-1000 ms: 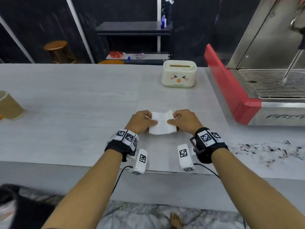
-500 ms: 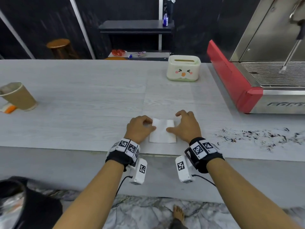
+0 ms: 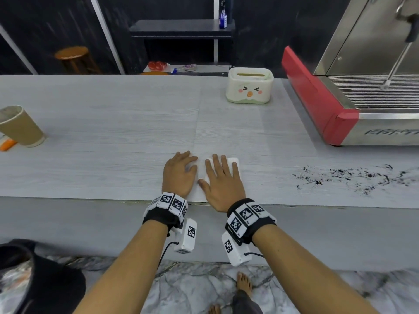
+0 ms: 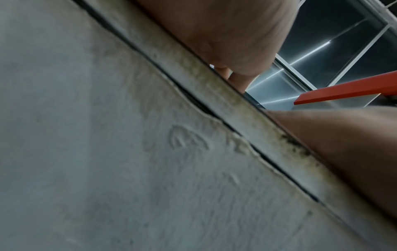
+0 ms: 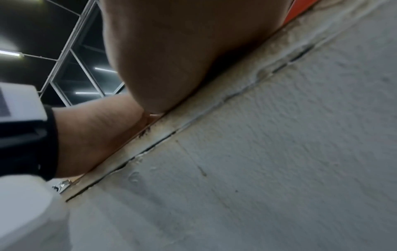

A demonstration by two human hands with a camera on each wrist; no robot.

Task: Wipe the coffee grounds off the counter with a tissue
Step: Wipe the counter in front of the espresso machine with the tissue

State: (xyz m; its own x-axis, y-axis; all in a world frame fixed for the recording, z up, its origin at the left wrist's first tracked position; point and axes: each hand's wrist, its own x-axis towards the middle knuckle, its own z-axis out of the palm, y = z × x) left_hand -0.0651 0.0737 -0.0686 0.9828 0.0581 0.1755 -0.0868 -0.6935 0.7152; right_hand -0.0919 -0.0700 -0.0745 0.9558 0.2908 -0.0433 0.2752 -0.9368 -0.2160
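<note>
Head view: near the counter (image 3: 113, 137) front edge, the left hand (image 3: 179, 173) and right hand (image 3: 221, 182) lie flat, fingers straight, pressing the tissue (image 3: 234, 161), its long axis running front to back. Coffee grounds (image 3: 353, 176) lie well right across open surface. Wrist views: only palm heels at the counter's lip.

Bare forearms, black wrist straps (image 3: 158, 217) ringed with white square-coded marker blocks (image 3: 243, 215), white camera boxes (image 3: 187, 235) slung beneath, thin black cables (image 3: 166, 248), bare feet (image 3: 243, 283)
</note>
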